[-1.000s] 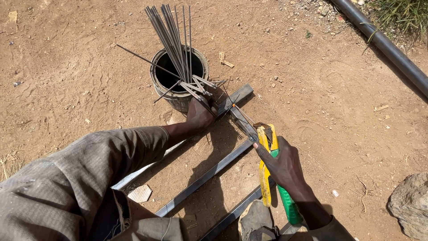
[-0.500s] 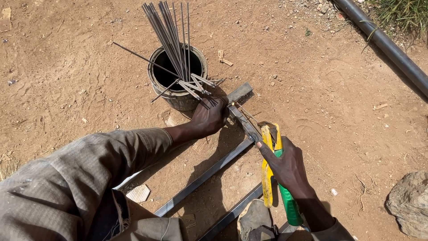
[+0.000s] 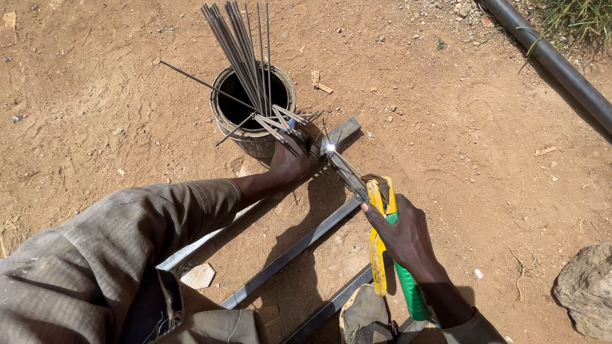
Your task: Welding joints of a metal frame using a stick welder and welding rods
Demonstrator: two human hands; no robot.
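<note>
My right hand grips a yellow and green electrode holder whose welding rod runs up and left to a bright spark on a grey metal bar frame. My left hand rests on the frame near the spark and clutches a short bundle of thin rods. Right behind that hand stands a dark round tin with several long welding rods sticking up out of it.
Bare reddish dirt lies all around. A dark pipe crosses the top right corner beside some grass. A grey rock sits at the right edge. A pale scrap lies by the frame, and my shoe is on the lower bar.
My left hand has slid up along the bar toward the tin. The rod tip has moved up to the bar, and a bright spark now shows there.
</note>
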